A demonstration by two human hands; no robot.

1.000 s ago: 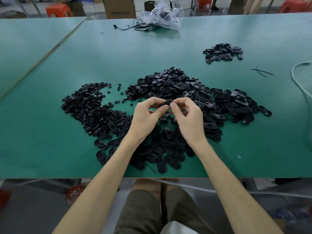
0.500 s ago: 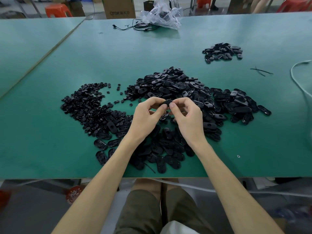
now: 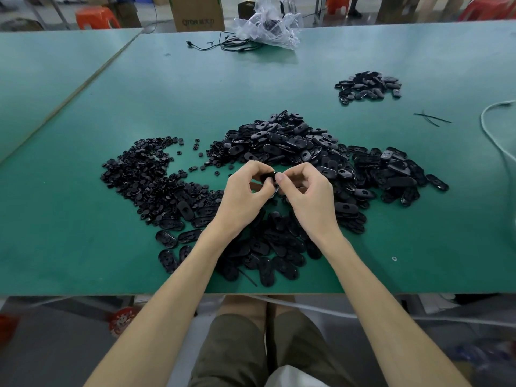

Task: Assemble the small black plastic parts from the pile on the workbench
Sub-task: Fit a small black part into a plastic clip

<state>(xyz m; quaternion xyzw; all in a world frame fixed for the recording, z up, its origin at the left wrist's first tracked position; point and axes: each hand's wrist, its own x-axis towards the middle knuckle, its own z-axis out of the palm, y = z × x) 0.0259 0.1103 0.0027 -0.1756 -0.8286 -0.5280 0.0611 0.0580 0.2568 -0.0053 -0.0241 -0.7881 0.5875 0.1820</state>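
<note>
While both hands work it, I see a small black part (image 3: pixel 266 176), glossy and dark, clamped between the fingertips (image 3: pixel 279 177): left hand (image 3: pixel 243 196) pinches one end, right hand (image 3: pixel 310 196) the other. Just beyond the fingers lies the pile (image 3: pixel 293 141) of oval shells; left of them, small round pieces (image 3: pixel 145 174). More shells under the wrists hide the workbench (image 3: pixel 83 247).

Bare green workbench (image 3: pixel 69 247) lies open along the near left corner and in the wide band behind the big pile of black parts (image 3: pixel 293 143). The right side is tighter: a small heap (image 3: pixel 368 86), loose black ties (image 3: pixel 431 117) and a white cable (image 3: pixel 482 122) lie there. A plastic bag (image 3: pixel 268 26) crowds the far edge.
</note>
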